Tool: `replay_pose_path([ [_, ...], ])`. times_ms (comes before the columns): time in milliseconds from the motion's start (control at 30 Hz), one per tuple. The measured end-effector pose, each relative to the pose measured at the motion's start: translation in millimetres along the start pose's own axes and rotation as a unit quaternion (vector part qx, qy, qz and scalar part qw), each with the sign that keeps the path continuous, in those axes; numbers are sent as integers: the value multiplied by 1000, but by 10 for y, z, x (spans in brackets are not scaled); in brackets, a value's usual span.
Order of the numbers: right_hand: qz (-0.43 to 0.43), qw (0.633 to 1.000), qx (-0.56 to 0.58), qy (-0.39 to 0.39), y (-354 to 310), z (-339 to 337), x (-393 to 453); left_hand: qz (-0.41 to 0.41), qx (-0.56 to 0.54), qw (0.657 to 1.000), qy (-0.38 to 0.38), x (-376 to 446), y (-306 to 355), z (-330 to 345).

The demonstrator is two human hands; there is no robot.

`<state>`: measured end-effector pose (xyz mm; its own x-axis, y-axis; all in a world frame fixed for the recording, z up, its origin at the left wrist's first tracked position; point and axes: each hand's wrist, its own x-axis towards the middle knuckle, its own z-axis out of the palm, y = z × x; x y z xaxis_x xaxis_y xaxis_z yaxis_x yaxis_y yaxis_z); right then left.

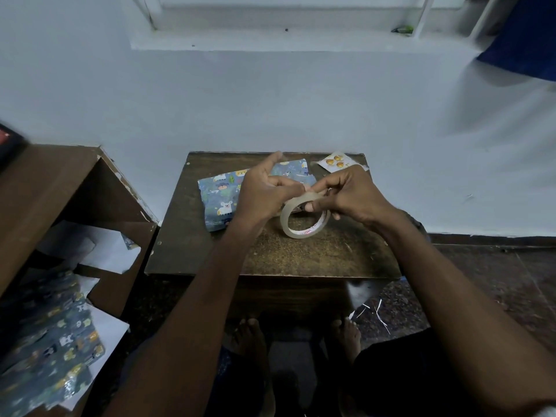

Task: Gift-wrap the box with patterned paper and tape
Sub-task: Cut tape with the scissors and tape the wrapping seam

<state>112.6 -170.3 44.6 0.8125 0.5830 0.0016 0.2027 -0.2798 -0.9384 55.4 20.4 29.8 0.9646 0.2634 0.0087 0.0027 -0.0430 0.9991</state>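
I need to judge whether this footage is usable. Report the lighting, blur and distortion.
Head view: dim, bluish light; wide-angle bending curves the wall and table edges; the corners smear; the hands, left and right, and tape roll stay fairly sharp.

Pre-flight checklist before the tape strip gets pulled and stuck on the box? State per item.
1. Tape roll held: ok, right hand grips it above the small table.
2. Tape end found: cannot tell, left hand pinches at the roll's top edge, but no free strip is visible.
3. Wrapped box within reach: ok, it lies on the table behind the left hand.
4. Paper flaps closed: cannot tell, hands hide that side.
5. Cutter at hand: not ok, none in view.
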Motion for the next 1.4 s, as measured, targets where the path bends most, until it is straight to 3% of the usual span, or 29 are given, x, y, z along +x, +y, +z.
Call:
replay_pose_path([
  [133, -16, 1000, 2, -3, -3, 35, 10, 16, 117, 993, 10, 19, -84, -51],
  [267, -15, 1000, -8, -26, -10, 95, 26, 55, 128, 987, 75, 27, -57, -82],
  [400, -18, 994, -31, -105, -24, 159, 3, 54, 261, 951, 154, 54, -130, -290],
  [567, 45, 970, -106, -214, -25, 197, -80, -13, 359, 919, 164, 44, -137, -432],
  [667, 40, 973, -147, -171, -16, 250, -81, -20, 359, 920, 157, 38, -138, -387],
  [800, -51, 986, -158, -25, 34, 343, 80, -4, 318, 935, 161, 88, -224, -385],
  [933, -125, 969, -202, 74, 64, 570, 294, 7, 233, 959, 161, 155, -364, -404],
  [1067, -153, 955, -240, 80, 53, 811, 468, 27, 163, 977, 137, 166, -334, -397],
  [1200, -111, 954, -261, 100, 86, 904, 604, 36, 86, 988, 121, 153, -234, -508],
  [1400, -86, 959, -245, 114, 114, 881, 645, -8, 177, 979, 103, 144, -202, -666],
])
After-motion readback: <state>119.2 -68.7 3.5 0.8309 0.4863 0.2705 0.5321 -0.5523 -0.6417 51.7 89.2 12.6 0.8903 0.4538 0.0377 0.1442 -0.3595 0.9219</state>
